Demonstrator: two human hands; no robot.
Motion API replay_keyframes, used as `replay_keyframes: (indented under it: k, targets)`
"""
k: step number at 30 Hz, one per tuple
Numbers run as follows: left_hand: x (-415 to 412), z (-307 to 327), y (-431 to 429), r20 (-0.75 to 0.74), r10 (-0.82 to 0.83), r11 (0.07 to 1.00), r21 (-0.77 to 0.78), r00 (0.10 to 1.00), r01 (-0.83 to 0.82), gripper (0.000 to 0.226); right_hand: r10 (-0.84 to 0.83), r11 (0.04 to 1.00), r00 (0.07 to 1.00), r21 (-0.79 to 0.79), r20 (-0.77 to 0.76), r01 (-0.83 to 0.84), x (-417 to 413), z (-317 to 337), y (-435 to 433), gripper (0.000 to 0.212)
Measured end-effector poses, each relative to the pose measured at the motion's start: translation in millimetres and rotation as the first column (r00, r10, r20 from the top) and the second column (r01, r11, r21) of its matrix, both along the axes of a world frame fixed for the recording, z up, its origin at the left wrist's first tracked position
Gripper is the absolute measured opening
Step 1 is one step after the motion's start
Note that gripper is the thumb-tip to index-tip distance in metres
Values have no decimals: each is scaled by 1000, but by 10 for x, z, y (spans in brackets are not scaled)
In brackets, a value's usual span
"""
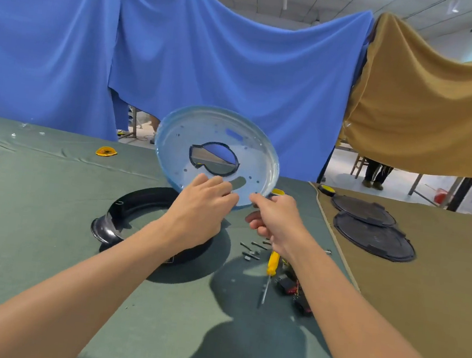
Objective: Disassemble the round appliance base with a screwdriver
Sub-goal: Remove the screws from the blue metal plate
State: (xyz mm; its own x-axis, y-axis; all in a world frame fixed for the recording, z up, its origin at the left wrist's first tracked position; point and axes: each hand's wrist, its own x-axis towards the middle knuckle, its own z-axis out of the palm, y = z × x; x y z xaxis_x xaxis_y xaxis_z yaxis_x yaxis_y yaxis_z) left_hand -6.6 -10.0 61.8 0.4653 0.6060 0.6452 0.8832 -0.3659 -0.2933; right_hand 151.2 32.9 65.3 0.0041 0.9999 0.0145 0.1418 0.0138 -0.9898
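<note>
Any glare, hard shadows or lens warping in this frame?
Head view: the metal disc, gripped by the left hand and right hand, shows a blue tint from the blue drape, with no blown glare. Head view: dark shadows of arms and disc lie on the green cloth around the yellow screwdriver, which is legible. Head view: wide-angle bowing curves the drape line and table edge; hands are sharp.

A: State of left hand (201,204)?
B: Held up, back uppermost, gripping lower edge of round plate (219,130) with curled fingers.
A: And right hand (277,219)?
B: Just beside it, pinching same edge between thumb and forefinger.
A: Arms?
B: Bare, stretched forward, converging toward wrists.
</note>
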Motion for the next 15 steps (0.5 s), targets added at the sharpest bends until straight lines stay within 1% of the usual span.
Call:
replay_keyframes:
  k: [1, 3, 4, 6, 7, 8, 10, 11, 13, 15]
  targets:
    - [52, 8, 37, -13, -13, 1000, 14, 1000, 13, 13, -60, 998, 997, 16, -41, 60, 30, 10, 31, 11]
    - [167, -2, 99, 4, -52, 997, 57, 999, 51, 13, -172, 984, 981, 39, -85, 176, 100, 17, 110, 10]
    - [230, -28, 127, 37, -65, 996, 69, 997, 62, 15, -211, 975, 974, 50, -76, 215, 144, 9, 157, 11]
    - [321, -122, 193, 132, -21, 999, 48, 991, 15, 32, -275, 959, 961, 66, 12, 274, 245, -43, 270, 12]
    - [335, -180, 223, 175, 45, 999, -2, 983, -46, 41, -303, 952, 951, 61, 57, 299, 297, -83, 334, 13]
    - [327, -243, 250, 208, 130, 991, -67, 969, -119, 45, -325, 946, 941, 48, 92, 322, 344, -122, 396, 14]
    - [268, -363, 294, 209, 300, 942, -219, 931, -254, 43, -354, 934, 922, 11, 156, 357, 412, -201, 512, 15]
    - [220, -427, 322, 194, 354, 916, -268, 915, -297, 41, -362, 929, 916, -12, 174, 370, 433, -232, 567, 17]
    - [127, -526, 345, 165, 405, 877, -347, 899, -331, 41, -365, 925, 913, -44, 185, 378, 444, -275, 665, 20]
    - [66, -599, 355, 139, 407, 862, -386, 903, -329, 38, -360, 925, 910, -50, 207, 377, 422, -294, 759, 23]
